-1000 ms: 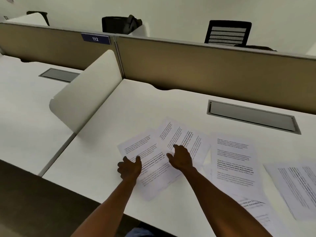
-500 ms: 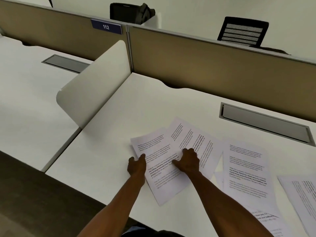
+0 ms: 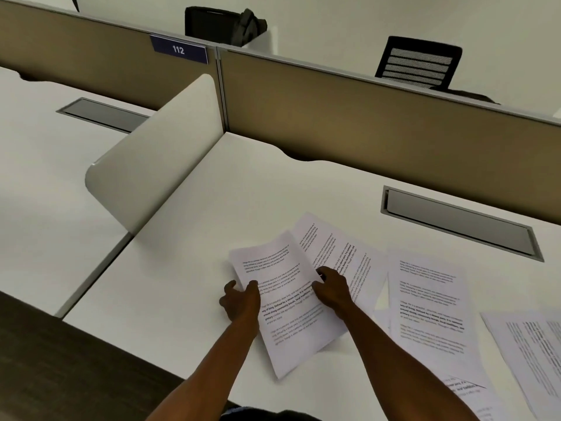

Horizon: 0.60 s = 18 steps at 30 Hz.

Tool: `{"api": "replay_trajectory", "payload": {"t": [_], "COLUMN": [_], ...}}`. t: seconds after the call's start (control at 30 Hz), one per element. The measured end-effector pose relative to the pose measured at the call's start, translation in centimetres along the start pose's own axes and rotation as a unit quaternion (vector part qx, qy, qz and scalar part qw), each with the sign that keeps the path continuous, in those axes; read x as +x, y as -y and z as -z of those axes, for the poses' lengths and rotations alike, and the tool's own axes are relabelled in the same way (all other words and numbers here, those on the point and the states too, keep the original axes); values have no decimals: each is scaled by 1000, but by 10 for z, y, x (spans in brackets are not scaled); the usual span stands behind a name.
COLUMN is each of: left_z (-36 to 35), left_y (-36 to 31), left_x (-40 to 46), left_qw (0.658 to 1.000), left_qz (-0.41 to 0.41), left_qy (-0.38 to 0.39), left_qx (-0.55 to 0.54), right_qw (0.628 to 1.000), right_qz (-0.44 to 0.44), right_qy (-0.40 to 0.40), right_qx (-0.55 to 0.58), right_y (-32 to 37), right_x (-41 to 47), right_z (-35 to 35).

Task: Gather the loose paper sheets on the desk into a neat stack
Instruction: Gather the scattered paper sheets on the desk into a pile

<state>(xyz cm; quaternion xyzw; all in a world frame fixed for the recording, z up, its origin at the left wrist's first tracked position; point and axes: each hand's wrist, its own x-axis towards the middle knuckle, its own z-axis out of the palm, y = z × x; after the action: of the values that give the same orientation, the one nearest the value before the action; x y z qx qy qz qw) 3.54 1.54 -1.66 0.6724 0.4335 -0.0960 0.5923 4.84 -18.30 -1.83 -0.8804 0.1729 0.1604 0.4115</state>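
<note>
Several printed paper sheets lie scattered on the white desk point(image 3: 273, 183). My left hand point(image 3: 241, 299) pinches the left edge of the nearest sheet point(image 3: 285, 302), thumb on top, and that edge is raised off the desk. My right hand point(image 3: 332, 288) grips the same sheet's right edge, where it overlaps a second, tilted sheet point(image 3: 337, 247). A third sheet point(image 3: 428, 302) lies flat to the right. A fourth sheet point(image 3: 531, 357) lies at the far right, and another sheet point(image 3: 464, 390) sticks out below near the front edge.
A curved white divider point(image 3: 158, 165) stands at the desk's left side and a tan partition point(image 3: 364, 126) runs along the back. A grey cable hatch point(image 3: 458, 223) sits at the back right. Behind the partition are a black chair point(image 3: 419, 62) and a dark bag point(image 3: 224, 22).
My left hand has taken hold of the nearest sheet's left edge and lifted it. My right hand moved from resting on the overlapping sheets to gripping that sheet's right edge. The camera tilted down.
</note>
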Motion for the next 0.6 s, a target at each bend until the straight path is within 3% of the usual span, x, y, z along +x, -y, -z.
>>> {"api": "replay_trajectory", "payload": {"t": [0.13, 0.27, 0.5, 0.6], "left_z": [-12, -24, -56, -69], "left_y": [2, -3, -13, -19], "left_x": [-1, -9, -42, -49], "left_qw": [995, 981, 938, 928], "left_qz": [28, 59, 165, 187], "left_qy": [47, 118, 289, 308], "left_qx": [-82, -143, -99, -89], "right_qw": [999, 1000, 989, 982], "right_qz": [6, 23, 33, 41], "right_qy": [31, 11, 13, 11], "right_qx": [15, -7, -146, -185], "right_y": [2, 0, 6, 0], "right_x": [4, 25, 70, 87], "right_z": [27, 73, 125, 120]}}
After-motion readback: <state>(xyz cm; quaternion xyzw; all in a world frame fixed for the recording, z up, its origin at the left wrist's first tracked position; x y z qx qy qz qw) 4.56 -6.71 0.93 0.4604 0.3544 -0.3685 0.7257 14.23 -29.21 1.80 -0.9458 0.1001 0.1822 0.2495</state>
